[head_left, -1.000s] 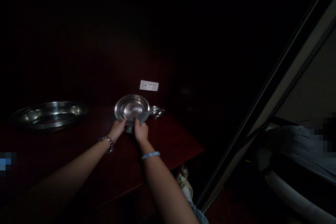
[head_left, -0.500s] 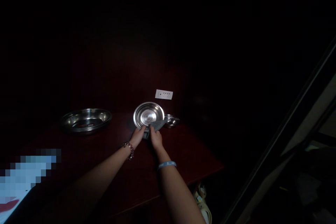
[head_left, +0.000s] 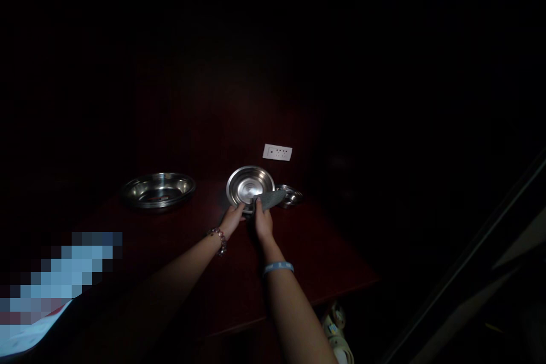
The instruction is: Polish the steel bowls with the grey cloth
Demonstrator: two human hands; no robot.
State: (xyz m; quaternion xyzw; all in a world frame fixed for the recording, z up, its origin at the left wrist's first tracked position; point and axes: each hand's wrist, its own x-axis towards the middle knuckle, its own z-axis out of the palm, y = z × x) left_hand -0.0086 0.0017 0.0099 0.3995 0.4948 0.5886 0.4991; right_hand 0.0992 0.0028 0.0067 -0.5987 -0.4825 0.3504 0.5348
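A shiny metal bowl (head_left: 249, 185) is tilted up toward me above the dark red table (head_left: 324, 256). My left hand (head_left: 232, 219), with a beaded bracelet at the wrist, grips the bowl's near left rim, thumb on top. Beside it my right hand (head_left: 263, 223), wearing a blue wristband, is closed on a grey cloth (head_left: 272, 199) at the near right rim. Part of the cloth sticks out to the right, past the bowl's edge. The fingers under the rim are hidden.
Wide metal basins (head_left: 158, 205), apparently stacked, stand to the left on the table. Smaller metal bowls (head_left: 290, 195) sit just behind the cloth. A white socket plate (head_left: 277, 152) is on the back wall. Pale objects (head_left: 335, 330) show below the table's front edge.
The view has shifted, so everything appears a little further right, except the bowls' own places on the table. The cloth in my right hand has changed shape and moved along the near right rim.
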